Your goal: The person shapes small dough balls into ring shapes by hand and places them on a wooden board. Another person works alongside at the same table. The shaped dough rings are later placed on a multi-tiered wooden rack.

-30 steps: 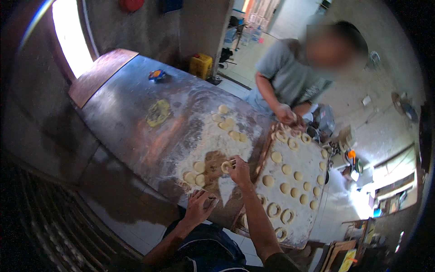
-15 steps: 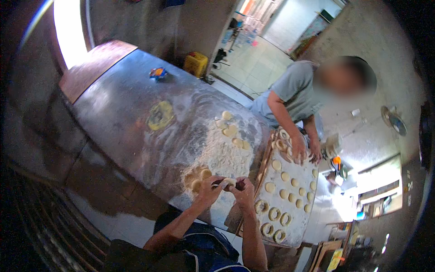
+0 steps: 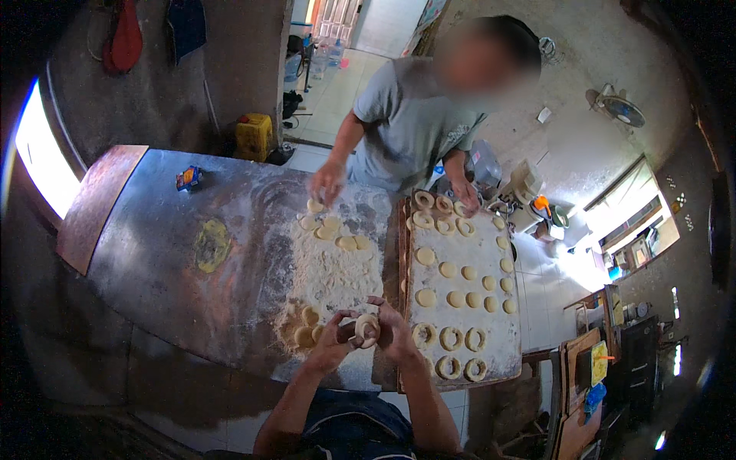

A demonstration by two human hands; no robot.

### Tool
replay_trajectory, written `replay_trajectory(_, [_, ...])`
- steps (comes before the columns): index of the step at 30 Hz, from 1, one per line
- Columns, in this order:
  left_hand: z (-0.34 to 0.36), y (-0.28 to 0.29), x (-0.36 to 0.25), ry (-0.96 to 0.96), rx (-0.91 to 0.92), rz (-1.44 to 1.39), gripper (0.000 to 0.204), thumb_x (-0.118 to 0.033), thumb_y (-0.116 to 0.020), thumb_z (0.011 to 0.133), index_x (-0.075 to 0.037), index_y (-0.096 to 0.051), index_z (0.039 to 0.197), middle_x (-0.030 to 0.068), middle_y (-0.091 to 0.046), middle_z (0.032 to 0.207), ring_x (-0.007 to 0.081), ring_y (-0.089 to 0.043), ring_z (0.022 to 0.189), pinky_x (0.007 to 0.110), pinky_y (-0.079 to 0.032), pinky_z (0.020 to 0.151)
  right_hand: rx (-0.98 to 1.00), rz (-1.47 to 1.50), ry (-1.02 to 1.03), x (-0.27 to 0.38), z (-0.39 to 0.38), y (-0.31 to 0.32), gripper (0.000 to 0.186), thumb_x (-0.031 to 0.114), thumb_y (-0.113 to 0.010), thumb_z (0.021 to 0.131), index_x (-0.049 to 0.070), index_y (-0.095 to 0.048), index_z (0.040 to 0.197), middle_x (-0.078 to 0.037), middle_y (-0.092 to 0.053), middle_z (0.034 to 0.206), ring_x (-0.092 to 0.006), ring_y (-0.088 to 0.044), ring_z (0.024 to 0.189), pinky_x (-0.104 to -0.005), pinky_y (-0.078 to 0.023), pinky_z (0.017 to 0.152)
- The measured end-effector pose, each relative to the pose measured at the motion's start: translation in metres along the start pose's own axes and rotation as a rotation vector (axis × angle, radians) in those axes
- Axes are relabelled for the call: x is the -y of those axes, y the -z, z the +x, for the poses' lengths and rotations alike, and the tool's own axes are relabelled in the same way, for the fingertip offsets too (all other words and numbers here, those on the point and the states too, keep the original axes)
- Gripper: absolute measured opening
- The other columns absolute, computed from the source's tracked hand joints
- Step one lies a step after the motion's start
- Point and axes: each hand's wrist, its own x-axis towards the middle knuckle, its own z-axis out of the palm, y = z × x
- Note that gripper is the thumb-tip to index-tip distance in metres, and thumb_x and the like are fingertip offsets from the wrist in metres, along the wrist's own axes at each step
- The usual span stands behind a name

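Dough ring (image 3: 359,326) grasped between the fingers of the left hand (image 3: 330,348) and right hand (image 3: 395,335), above the floured desk (image 3: 172,253) near its front edge. Hangs between loose dough rounds (image 3: 310,315) and the tray (image 3: 466,248) bearing more rings (image 3: 483,340).

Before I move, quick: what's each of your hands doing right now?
Left hand: closed on one side of a dough ring.
Right hand: holding the same dough ring from the other side.
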Motion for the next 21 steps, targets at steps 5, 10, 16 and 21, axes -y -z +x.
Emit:
replay_trajectory(5, [0.014,-0.008,0.019,-0.12,-0.139,-0.517,0.042,0.002,-0.061,0.072,-0.011,-0.045,0.108,0.0024,-0.049,0.096,0.0173,-0.056,0.088,0.032,-0.048,0.075,-0.301,-0.494,-0.062,-0.008,-0.001,0.018,0.048,0.041,-0.042,0.101,0.002,-0.06,0.08,-0.011,-0.062,0.086,-0.0221,-0.059,0.085,-0.0358,-0.047,0.074])
replay_trajectory(10, [0.038,-0.02,0.056,-0.282,-0.236,-0.094,0.021,-0.026,-0.054,0.093,-0.01,-0.044,0.102,0.0017,-0.043,0.089,0.0131,-0.048,0.08,0.032,-0.044,0.073,-0.335,-0.383,0.02,0.0,-0.013,0.027,0.058,0.056,-0.04,0.099,0.006,-0.06,0.076,-0.007,-0.061,0.068,-0.018,-0.056,0.057,-0.0308,-0.04,0.052])
replay_trajectory(16, [0.05,-0.076,0.063,-0.185,-0.193,-0.24,0.025,-0.029,-0.048,0.097,-0.006,-0.048,0.088,0.0004,-0.044,0.077,0.0155,-0.044,0.072,0.029,-0.04,0.071,-0.375,-0.597,0.347,0.032,-0.046,0.036,0.07,0.057,-0.037,0.1,-0.003,-0.058,0.072,-0.006,-0.055,0.061,-0.0159,-0.05,0.058,-0.0353,-0.042,0.054])
replay_trajectory(21, [0.046,-0.13,0.079,-0.47,-0.192,0.702,0.031,-0.038,-0.047,0.1,-0.012,-0.049,0.083,-0.0017,-0.045,0.065,0.0174,-0.048,0.058,0.032,-0.044,0.057,-0.282,-0.848,0.227,0.055,-0.078,0.075,0.065,0.051,-0.038,0.102,-0.002,-0.049,0.065,-0.004,-0.045,0.057,-0.0155,-0.042,0.056,-0.0374,-0.041,0.054])
